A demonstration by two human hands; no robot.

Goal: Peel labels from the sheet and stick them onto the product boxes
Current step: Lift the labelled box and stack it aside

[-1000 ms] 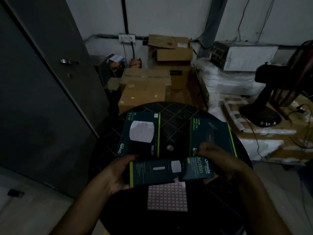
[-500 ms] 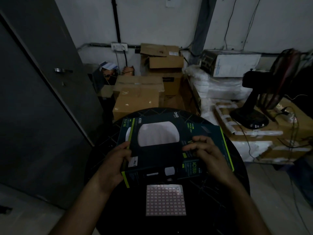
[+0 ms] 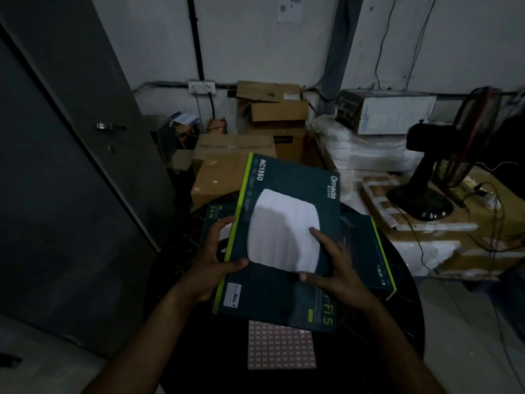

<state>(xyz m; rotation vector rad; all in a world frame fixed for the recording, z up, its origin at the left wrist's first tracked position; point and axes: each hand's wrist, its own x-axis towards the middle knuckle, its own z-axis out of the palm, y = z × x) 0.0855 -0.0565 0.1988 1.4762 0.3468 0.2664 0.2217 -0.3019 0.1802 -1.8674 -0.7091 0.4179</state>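
I hold a dark green product box (image 3: 287,194) with a white device picture, tilted face up above the round black table (image 3: 403,336). My left hand (image 3: 213,268) grips its left edge. My right hand (image 3: 332,265) holds it from the right, fingers spread on the face. A pink label sheet (image 3: 281,348) lies flat on the table below the box, its top edge hidden. A second product box (image 3: 211,220) lies under the held one at the left. A third product box (image 3: 369,251) lies at the right on the table.
Brown cartons (image 3: 227,172) are stacked behind the table. A black stand fan (image 3: 437,177) rests on flat cartons at the right, with cables around it. A grey door (image 3: 65,155) stands on the left. White wrapped bundles (image 3: 369,149) lie at the back right.
The held box has turned from its narrow side to its large front face and now tilts up toward me. My head has lifted, so the wall shows more.
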